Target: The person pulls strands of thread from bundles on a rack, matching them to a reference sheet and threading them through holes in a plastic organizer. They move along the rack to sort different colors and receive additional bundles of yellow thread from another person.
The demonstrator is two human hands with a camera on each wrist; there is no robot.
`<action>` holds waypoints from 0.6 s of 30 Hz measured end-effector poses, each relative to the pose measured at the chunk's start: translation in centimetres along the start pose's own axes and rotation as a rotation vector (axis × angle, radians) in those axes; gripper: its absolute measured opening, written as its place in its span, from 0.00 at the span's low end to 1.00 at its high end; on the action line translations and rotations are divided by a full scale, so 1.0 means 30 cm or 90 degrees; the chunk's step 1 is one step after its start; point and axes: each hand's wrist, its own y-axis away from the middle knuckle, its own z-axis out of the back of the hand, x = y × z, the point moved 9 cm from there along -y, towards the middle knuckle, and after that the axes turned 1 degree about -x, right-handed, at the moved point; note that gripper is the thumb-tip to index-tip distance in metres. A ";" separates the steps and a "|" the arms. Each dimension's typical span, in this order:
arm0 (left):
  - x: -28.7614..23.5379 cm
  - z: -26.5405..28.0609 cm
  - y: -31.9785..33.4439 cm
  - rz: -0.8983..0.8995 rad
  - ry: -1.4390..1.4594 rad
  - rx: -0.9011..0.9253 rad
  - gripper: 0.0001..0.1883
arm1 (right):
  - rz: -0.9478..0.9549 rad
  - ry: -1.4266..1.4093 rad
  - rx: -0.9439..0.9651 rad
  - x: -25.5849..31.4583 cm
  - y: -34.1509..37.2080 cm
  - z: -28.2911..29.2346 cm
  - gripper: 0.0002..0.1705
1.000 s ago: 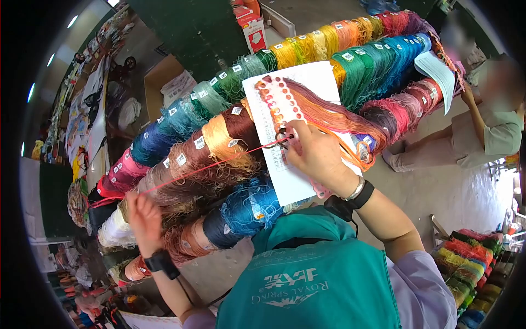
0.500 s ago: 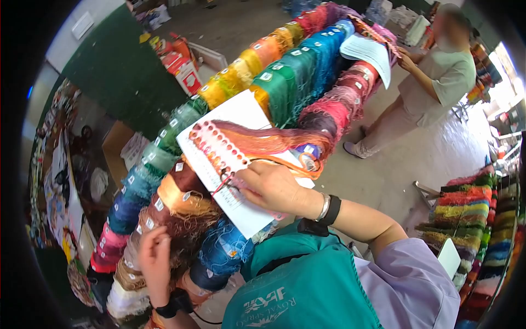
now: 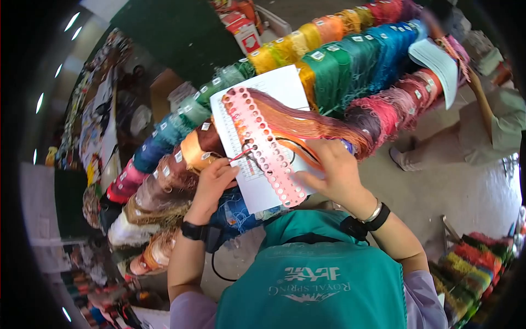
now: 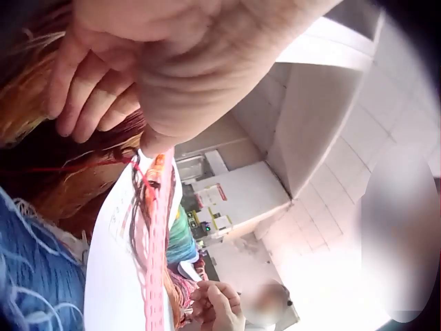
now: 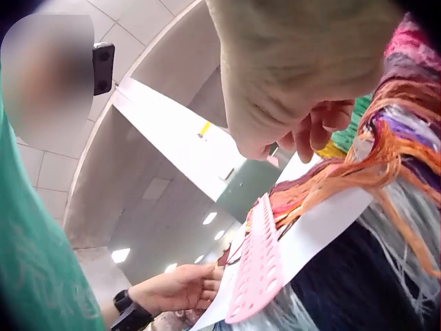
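A pink thread organizer card [image 3: 282,185] with rows of round holes lies on a white printed sheet [image 3: 258,202]. Maroon and orange embroidery threads [image 3: 307,125] hang from its holes and trail to the right. My left hand [image 3: 213,183] is at the sheet's left edge, thumb and forefinger pinching a red thread [image 4: 141,169] beside dark strands near the card. My right hand [image 3: 337,172] hovers over the card's right side, fingers extended and thumb apart, close to the orange threads. The right wrist view shows no thread gripped in it.
Rows of labelled thread skeins [image 3: 334,66] on long bars run beneath and beyond the sheet. A blue skein [image 3: 235,211] sits at the sheet's near edge. Another person [image 3: 485,129] stands at the far right beside a second sheet [image 3: 435,60]. More skeins [image 3: 474,257] hang at lower right.
My left hand has come from the far left to the sheet's edge and now pinches the thread. My right hand has left the dark strands at the card and moved right, its fingers spreading.
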 end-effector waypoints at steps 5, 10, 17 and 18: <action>-0.013 -0.126 0.016 -0.040 0.166 0.018 0.16 | 0.022 0.039 0.165 0.081 -0.033 -0.190 0.54; -0.006 -0.132 -0.004 -0.136 0.234 -0.040 0.17 | -0.048 0.001 0.253 0.047 -0.052 -0.271 0.47; -0.014 -0.124 0.001 -0.171 0.249 -0.083 0.20 | -0.152 -0.252 -0.012 -0.167 -0.340 0.023 0.39; -0.016 -0.124 0.001 -0.175 0.257 -0.082 0.21 | -0.159 -0.385 -0.105 -0.164 -0.397 0.086 0.38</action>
